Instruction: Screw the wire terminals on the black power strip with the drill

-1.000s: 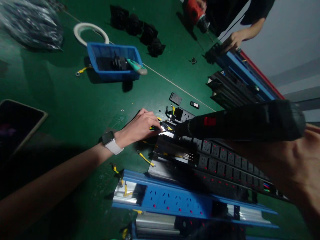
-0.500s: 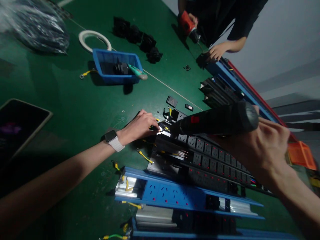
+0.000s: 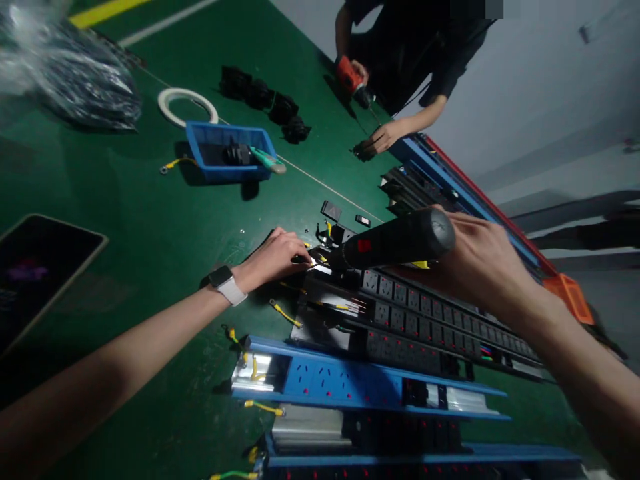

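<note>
Green work table (image 3: pixel 150 220) carries everything; long power strips lie side by side across its near half, so each end is reachable from the person's seat. The black power strip (image 3: pixel 425 320) lies flat, sockets up, its open end toward the left hand, with a blue power strip (image 3: pixel 350 390) parallel and nearer the camera. Right hand (image 3: pixel 480 267) is clenched around a black electric screwdriver (image 3: pixel 395 240), held nearly level, its tip aimed at the strip's open end. Left hand (image 3: pixel 273 257), watch (image 3: pixel 225 283) on the wrist, rests on the table and pinches small yellow-sleeved wires at that end, apparently steadying them under the tip. Blue parts bin (image 3: pixel 230 153) sits well apart. Across the table another person's hand (image 3: pixel 383 137) works with a red driver (image 3: pixel 350 77).
</note>
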The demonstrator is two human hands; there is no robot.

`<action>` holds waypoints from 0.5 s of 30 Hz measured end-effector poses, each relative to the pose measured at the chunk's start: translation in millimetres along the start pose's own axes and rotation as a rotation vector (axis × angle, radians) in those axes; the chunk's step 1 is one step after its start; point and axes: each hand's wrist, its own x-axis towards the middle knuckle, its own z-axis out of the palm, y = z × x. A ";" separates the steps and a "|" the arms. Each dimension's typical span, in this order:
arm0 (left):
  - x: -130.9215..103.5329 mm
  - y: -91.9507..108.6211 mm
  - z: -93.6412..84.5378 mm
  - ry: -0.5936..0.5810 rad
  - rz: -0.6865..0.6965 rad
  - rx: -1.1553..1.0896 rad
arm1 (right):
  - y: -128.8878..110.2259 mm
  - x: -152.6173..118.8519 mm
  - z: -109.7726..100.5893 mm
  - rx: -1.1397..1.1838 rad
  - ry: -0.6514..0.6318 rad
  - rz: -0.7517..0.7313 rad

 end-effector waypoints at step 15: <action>4.1 0.0 1.8 -0.123 -0.096 -0.069 | 8.2 -8.5 -9.8 0.516 -0.243 0.082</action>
